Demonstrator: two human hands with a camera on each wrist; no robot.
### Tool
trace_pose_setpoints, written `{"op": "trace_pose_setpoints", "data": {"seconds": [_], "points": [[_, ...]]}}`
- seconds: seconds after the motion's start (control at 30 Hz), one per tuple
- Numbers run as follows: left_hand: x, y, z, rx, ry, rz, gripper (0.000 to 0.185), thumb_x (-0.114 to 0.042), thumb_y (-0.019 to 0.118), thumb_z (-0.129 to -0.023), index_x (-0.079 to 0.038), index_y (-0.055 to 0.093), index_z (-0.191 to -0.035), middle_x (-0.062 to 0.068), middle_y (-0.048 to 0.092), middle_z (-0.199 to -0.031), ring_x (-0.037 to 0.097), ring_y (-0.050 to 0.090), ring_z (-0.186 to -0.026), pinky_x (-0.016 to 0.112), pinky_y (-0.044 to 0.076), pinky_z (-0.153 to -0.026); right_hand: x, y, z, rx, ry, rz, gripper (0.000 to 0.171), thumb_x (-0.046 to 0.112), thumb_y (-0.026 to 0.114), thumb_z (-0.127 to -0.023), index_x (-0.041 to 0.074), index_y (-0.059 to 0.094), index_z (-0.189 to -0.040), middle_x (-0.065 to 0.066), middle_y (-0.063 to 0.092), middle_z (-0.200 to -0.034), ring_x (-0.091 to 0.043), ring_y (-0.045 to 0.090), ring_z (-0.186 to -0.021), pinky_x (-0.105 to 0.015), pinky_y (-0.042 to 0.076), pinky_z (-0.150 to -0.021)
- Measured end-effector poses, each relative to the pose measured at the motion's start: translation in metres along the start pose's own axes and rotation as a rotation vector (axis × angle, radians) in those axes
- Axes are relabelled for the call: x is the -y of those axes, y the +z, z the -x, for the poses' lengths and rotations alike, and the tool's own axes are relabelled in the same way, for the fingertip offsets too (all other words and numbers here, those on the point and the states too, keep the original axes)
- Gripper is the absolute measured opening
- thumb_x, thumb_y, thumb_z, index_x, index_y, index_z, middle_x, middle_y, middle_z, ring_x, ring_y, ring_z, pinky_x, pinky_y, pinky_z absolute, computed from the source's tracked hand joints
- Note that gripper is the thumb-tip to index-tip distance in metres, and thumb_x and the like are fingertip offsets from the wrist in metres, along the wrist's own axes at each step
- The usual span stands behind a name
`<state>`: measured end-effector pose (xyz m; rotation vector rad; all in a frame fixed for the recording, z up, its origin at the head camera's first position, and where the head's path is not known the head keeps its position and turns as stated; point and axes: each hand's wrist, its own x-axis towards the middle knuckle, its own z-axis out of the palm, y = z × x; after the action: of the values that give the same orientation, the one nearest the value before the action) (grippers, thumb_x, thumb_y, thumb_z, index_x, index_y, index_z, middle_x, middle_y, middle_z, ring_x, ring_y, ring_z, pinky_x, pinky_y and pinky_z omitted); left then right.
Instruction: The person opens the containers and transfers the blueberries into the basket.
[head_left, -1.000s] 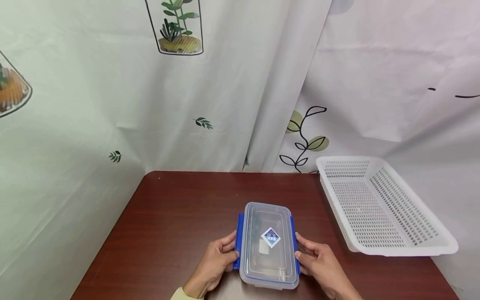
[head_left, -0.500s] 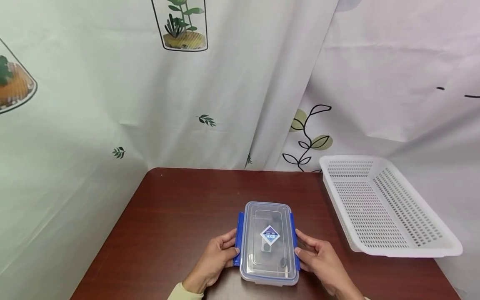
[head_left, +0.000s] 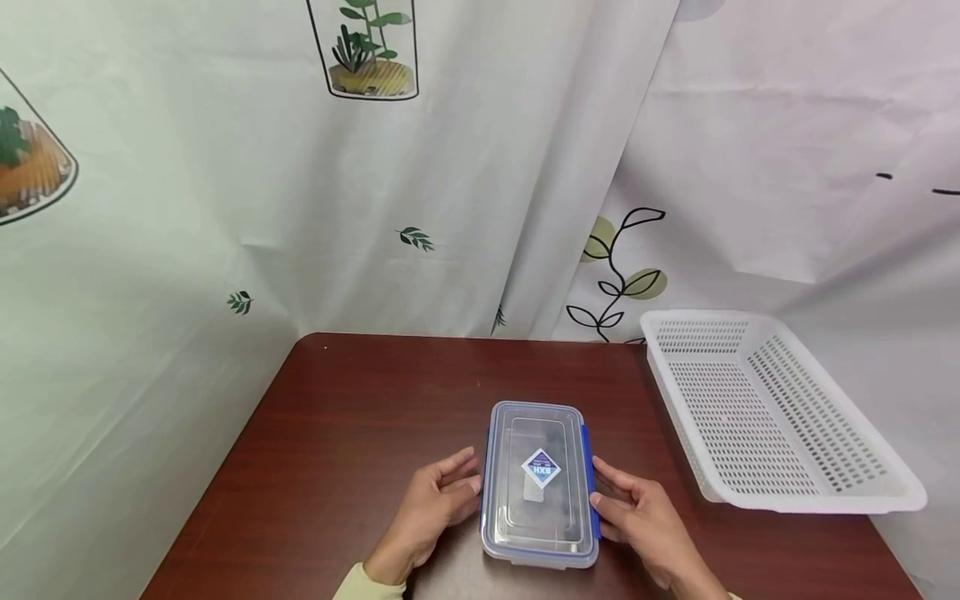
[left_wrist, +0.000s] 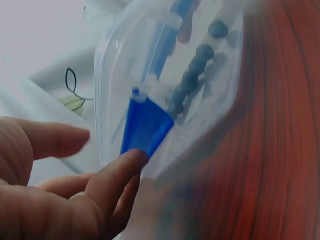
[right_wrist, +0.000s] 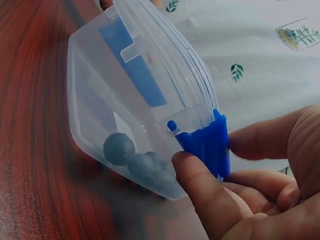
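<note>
Our rectangular clear plastic box (head_left: 540, 525) with dark round balls (right_wrist: 119, 149) inside lay on the red-brown wood-grained table (head_left: 375, 417). We judged the step to be working its latches; the next move called for even finger pressure. Our right hand (head_left: 648, 521) pinched one blue plastic latch (right_wrist: 205, 145); our left hand (head_left: 431, 508), fairly open, only touched the opposite blue latch (left_wrist: 145, 127), thumb apart. A white perforated plastic basket (head_left: 810, 503) stood rightward, out of our way.
</note>
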<state>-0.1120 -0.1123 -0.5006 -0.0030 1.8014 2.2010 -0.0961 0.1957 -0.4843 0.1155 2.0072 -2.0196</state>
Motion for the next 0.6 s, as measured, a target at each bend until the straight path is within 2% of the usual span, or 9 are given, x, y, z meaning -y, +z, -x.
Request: {"op": "trace_pose_setpoints", "data": {"seconds": [0.13,0.43,0.6], "points": [[0.000,0.007,0.001,0.038,0.013,0.011,0.071,-0.008,0.073,-0.096,0.012,0.040,-0.156,0.035,0.051,-0.153,0.023,0.068,-0.123,0.032,0.061,-0.092,-0.002,-0.002,0.001,0.034,0.008,-0.027,0.075,0.004,0.069,-0.098,-0.005,0.032,-0.162,-0.034,0.038,-0.161,-0.015,0.069,-0.118,-0.044,0.065,-0.083],[-0.001,0.013,0.003,0.046,0.033,-0.030,0.079,0.000,0.083,-0.087,0.009,0.045,-0.154,0.035,0.060,-0.142,0.034,0.066,-0.128,0.037,0.063,-0.089,-0.003,-0.004,0.001,0.055,0.004,-0.039,0.076,0.001,0.068,-0.097,-0.005,0.030,-0.163,-0.034,0.037,-0.162,-0.014,0.070,-0.118,-0.044,0.065,-0.080],[0.000,0.017,0.004,0.021,0.067,-0.093,0.083,-0.001,0.087,-0.082,0.007,0.047,-0.154,0.035,0.063,-0.138,0.037,0.066,-0.126,0.034,0.063,-0.089,-0.004,-0.005,0.000,0.080,-0.023,-0.052,0.075,0.000,0.065,-0.098,-0.008,0.028,-0.162,-0.036,0.036,-0.160,-0.013,0.071,-0.115,-0.042,0.065,-0.080]]}}
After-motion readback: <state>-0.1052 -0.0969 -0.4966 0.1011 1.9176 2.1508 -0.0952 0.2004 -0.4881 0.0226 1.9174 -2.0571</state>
